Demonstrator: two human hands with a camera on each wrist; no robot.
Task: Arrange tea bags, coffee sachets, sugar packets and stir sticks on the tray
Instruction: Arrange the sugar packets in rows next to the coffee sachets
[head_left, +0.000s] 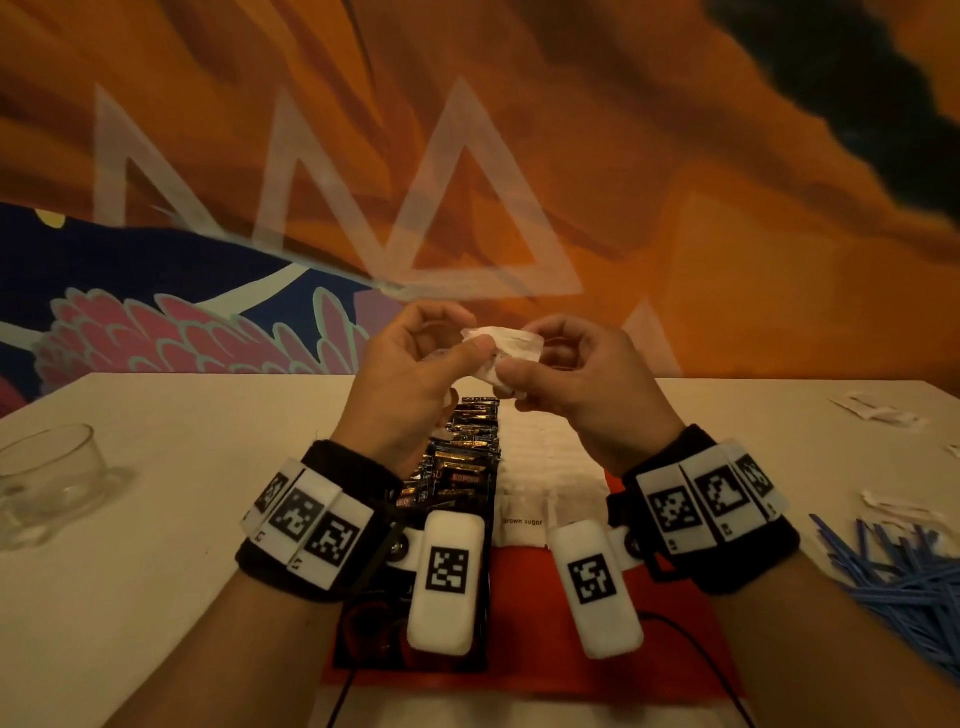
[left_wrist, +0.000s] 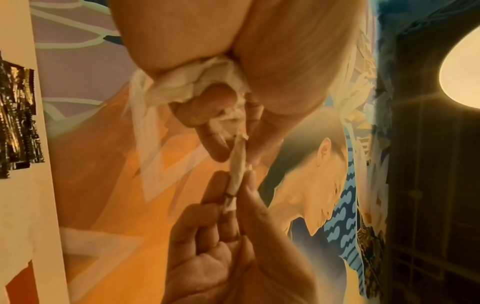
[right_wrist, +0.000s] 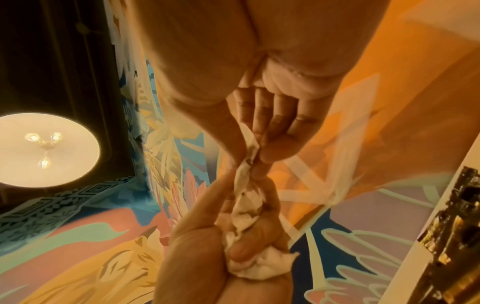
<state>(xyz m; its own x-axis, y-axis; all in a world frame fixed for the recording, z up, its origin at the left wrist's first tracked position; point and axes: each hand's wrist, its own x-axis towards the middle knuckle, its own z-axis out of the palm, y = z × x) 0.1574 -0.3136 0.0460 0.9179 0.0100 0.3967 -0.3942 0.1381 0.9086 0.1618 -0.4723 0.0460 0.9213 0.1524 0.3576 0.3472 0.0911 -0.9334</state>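
Both hands are raised above the desk (head_left: 208, 467), working one crumpled white paper packet (head_left: 506, 345) between them. The left hand (head_left: 410, 374) pinches one end of it between thumb and fingers (left_wrist: 200, 115); the right hand (head_left: 582, 384) pinches the other end, its fingers (right_wrist: 249, 242) curled round the bunched paper. What kind of packet it is cannot be told.

Below the fingers lies the red tray (head_left: 545, 623), already carrying a row of dark coffee sachets (head_left: 460, 467) and, just beside it, a row of white sugar packets (head_left: 550, 462). Blue stir sticks (head_left: 893, 571) and loose white packets (head_left: 878, 413) lie on the desk well to the right of the fingers; a glass cup (head_left: 47, 478) stands far to the left.

The step in hand looks like straightening this packet. Next, it likely needs smoothing flat, then lowering onto a free part of the tray.
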